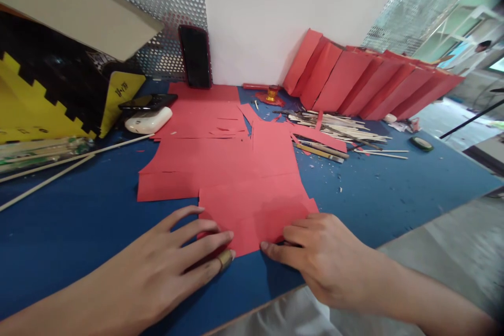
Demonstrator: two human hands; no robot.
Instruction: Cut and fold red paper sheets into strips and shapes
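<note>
A sheet of red paper (252, 210) lies flat near the front edge of the blue table, overlapping other red sheets (177, 155) behind it. My left hand (177, 257) rests with spread fingers on the sheet's left front corner; a brass-coloured ring or band is near the thumb tip. At the right front corner, my right hand (315, 252) has its fingers curled, with the thumb at the paper's front edge. Whether that hand pinches anything besides the sheet is hidden.
A phone (196, 58) leans upright behind the paper. Folded red pieces (366, 81) stand at the back right, before them thin sticks (342, 128). A white case (148, 120) and long sticks (74, 158) lie left. The table (413, 189) has small scraps on it.
</note>
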